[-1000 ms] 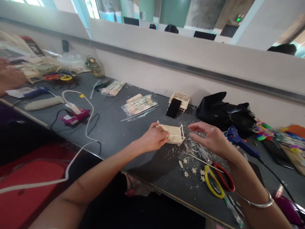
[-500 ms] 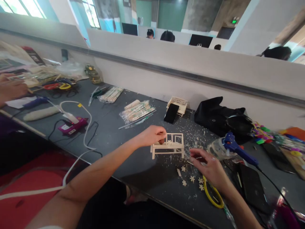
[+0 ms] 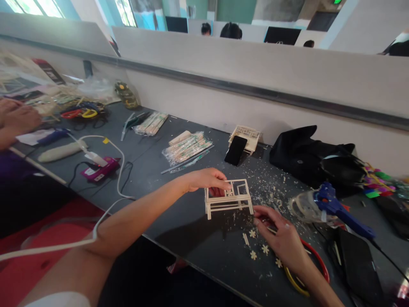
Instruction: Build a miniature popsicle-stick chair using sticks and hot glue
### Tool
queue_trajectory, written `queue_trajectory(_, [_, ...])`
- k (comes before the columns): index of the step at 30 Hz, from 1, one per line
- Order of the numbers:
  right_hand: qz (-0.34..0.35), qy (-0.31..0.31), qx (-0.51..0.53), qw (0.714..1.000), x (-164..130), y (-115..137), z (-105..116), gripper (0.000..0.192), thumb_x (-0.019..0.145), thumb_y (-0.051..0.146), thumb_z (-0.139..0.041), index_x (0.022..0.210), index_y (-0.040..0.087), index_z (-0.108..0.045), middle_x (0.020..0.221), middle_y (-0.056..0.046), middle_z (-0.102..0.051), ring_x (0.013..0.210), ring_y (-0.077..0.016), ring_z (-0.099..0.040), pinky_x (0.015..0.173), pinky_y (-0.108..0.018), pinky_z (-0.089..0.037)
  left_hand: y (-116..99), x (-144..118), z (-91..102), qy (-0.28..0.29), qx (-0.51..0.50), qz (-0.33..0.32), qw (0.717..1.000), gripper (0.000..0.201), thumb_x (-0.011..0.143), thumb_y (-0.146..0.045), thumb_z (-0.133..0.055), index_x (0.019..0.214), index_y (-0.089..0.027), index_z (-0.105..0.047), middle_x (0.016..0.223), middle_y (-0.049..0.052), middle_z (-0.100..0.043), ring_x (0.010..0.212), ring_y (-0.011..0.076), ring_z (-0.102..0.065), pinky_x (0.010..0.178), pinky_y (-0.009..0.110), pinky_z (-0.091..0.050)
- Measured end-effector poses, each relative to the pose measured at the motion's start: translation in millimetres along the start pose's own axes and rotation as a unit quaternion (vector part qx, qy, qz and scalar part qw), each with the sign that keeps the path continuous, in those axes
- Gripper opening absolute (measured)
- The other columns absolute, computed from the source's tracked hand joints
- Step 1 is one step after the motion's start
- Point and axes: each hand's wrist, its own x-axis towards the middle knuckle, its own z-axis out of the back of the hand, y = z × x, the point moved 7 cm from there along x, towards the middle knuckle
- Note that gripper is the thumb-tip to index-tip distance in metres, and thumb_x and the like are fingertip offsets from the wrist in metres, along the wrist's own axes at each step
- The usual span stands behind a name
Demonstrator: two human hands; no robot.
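My left hand (image 3: 212, 181) is closed around the upper left part of a miniature wooden bench (image 3: 228, 207), a pale frame of thin sticks with a flower-shaped piece in its back. The bench is tilted just above the dark tabletop. My right hand (image 3: 281, 234) is at the bench's right front leg, its fingers curved and thumb apart from the forefinger. I see nothing held in it, though its palm is hidden. Several small wooden flower pieces (image 3: 265, 249) and short sticks (image 3: 245, 239) lie below. Scissors with red and yellow handles (image 3: 321, 262) lie partly under my right wrist.
At the back, a phone (image 3: 235, 150) leans on a second wooden model (image 3: 251, 135). Bagged sticks (image 3: 188, 147) lie left of it. A black bag (image 3: 306, 155), a blue glue gun (image 3: 340, 209) and a plastic jar (image 3: 300, 207) stand right. Another person's hands (image 3: 19, 121) are far left.
My right hand has come closer to the bench, its fingertips now at the right leg. The bench has tilted slightly in my left hand. The camera view has shifted.
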Motion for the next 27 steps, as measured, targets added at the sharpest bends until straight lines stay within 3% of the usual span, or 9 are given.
queue_trajectory(5, [0.099, -0.049, -0.072, 0.991, 1.0, 22.6, 8.2, 0.018, 0.089, 0.023, -0.055, 0.103, 0.024, -0.067, 0.088, -0.005, -0.073, 0.074, -0.0193, -0.071, 0.071, -0.032, -0.061, 8.9, 10.9, 2.5, 0.019, -0.03, 0.024, 0.999, 0.02, 0.068, -0.037, -0.079, 0.071, -0.02, -0.072, 0.064, 0.0, -0.07, 0.061, 0.014, -0.063, 0.063, 0.029, -0.048])
queue_trajectory(10, [0.184, -0.059, -0.082, 0.978, 4.8, 42.9, 2.4, 0.018, 0.091, 0.017, -0.055, 0.103, 0.022, -0.067, 0.091, -0.006, -0.073, 0.08, -0.0184, -0.071, 0.073, -0.031, -0.061, 24.0, 19.2, 1.2, 0.033, -0.067, 0.051, 0.996, 0.024, 0.061, -0.037, -0.082, 0.07, -0.017, -0.072, 0.063, 0.0, -0.07, 0.059, 0.0125, -0.063, 0.061, 0.026, -0.048])
queue_trajectory(17, [0.192, -0.045, -0.086, 0.977, 15.9, 47.0, -12.3, 0.023, 0.092, 0.015, -0.054, 0.109, 0.021, -0.067, 0.098, -0.007, -0.072, 0.088, -0.0205, -0.071, 0.078, -0.034, -0.06, 36.5, 26.8, -0.5, 0.035, -0.109, 0.062, 0.991, 0.022, 0.061, -0.034, -0.081, 0.07, -0.017, -0.07, 0.06, -0.001, -0.069, 0.055, 0.012, -0.061, 0.059, 0.025, -0.047])
queue_trajectory(27, [0.207, -0.045, -0.11, 0.971, 24.7, 50.3, -14.8, 0.021, 0.092, 0.015, -0.055, 0.107, 0.021, -0.068, 0.095, -0.007, -0.072, 0.087, -0.0203, -0.069, 0.077, -0.035, -0.059, 43.9, 29.7, -5.7, 0.055, -0.146, 0.08, 0.985, 0.019, 0.061, -0.031, -0.079, 0.07, -0.017, -0.071, 0.06, -0.001, -0.069, 0.056, 0.0113, -0.062, 0.06, 0.023, -0.047])
